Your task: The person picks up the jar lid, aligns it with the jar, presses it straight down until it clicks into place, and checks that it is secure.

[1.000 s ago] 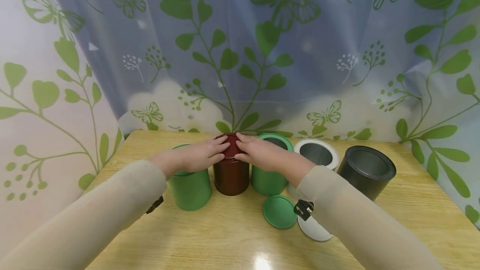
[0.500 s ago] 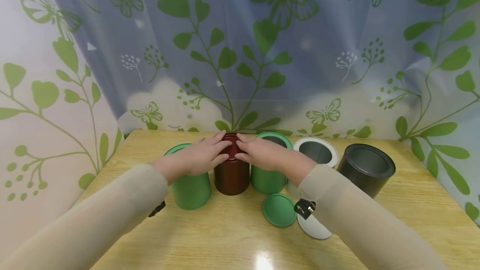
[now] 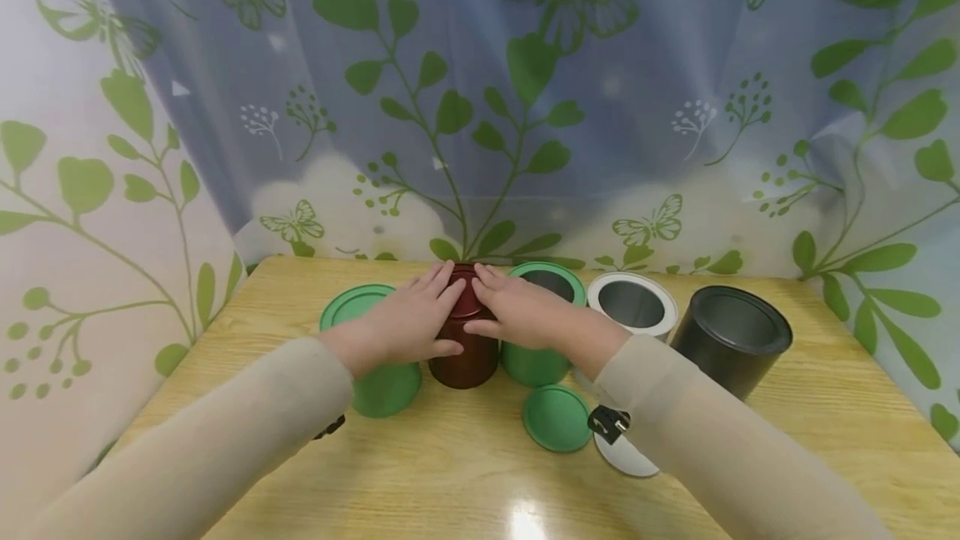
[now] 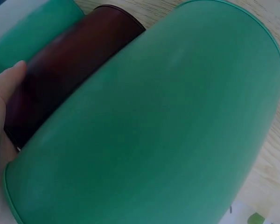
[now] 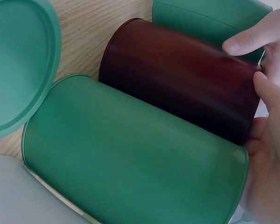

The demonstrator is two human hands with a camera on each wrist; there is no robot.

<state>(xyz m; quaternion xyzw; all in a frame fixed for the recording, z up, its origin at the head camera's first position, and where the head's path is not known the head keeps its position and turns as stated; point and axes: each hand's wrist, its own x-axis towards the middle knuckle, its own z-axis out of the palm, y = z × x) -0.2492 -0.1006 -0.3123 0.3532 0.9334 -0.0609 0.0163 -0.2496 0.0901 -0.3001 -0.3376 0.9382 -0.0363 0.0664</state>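
Note:
A dark red can with a red top stands at the middle of the row. My left hand lies with extended fingers on the left side of that top, thumb apart and lower, in front of the can's wall. From the other side my right hand rests its straight fingers on the top's right edge. Beneath my left wrist is a green can with a green top. Another green can, open at the top, is partly hidden under my right hand. The right wrist view shows the dark red can between both green ones.
An open white can and an open black can stand farther right. A green lid and a white lid, partly under the right sleeve, lie in front on the wooden table. A patterned curtain hangs behind.
My left hand has shifted and turned slightly on the red top, its thumb dropping lower and its fingers spreading. The right thumb has moved down a little. The cans have stayed in place.

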